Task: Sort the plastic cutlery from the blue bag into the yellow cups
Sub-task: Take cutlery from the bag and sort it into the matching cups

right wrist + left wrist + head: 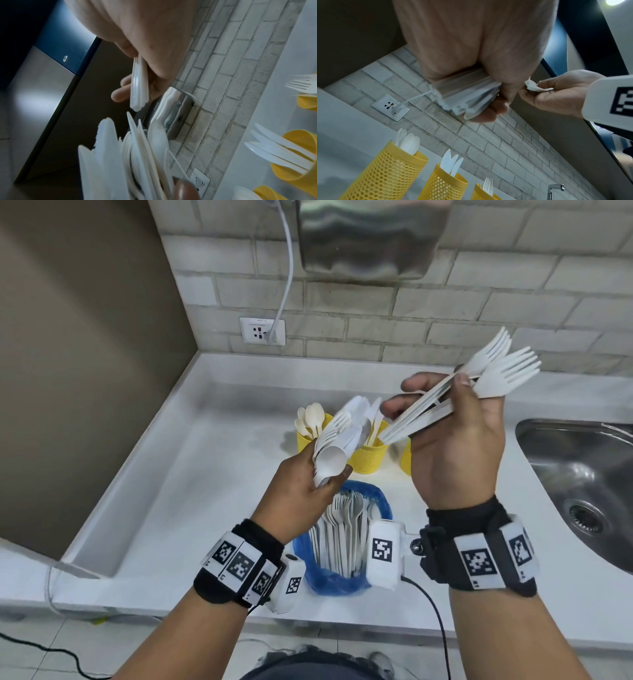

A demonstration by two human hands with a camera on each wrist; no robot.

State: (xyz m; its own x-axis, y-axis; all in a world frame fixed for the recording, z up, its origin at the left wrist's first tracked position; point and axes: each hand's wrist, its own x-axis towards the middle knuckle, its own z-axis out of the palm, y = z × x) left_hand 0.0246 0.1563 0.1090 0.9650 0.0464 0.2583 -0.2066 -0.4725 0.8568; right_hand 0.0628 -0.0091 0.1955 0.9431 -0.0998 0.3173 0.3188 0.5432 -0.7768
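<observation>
Right hand (pixel 452 446) is up above the table (pixel 191 508), fingers and thumb pinched round a small bunch of white forks (pixel 493 371), tines fanned out and pointing up-right toward the brick wall (pixel 445 313). Left hand (pixel 301 491) is lower and to the left, curled tight round a mixed bundle of cutlery (pixel 337 440), with a spoon bowl in front and fork tines and a serrated knife edge sticking out behind it. From the left wrist cam you just see the handle ends (pixel 462 97) poking out of the fist. Right under the hands is the blue bag (pixel 342 546), lying open on the table with a good pile of white cutlery inside, handles toward the person. Behind it the yellow cups stand in a row: the left cup (pixel 385 174) has spoons, the middle cup (pixel 443 188) has knives, and the right cup (pixel 482 193) has a fork or two, mostly hidden behind the right hand in the head view. A steel sink (pixel 582 474) is off to the right, a wall socket (pixel 262 331) with a white cable plugged in is at the back.
</observation>
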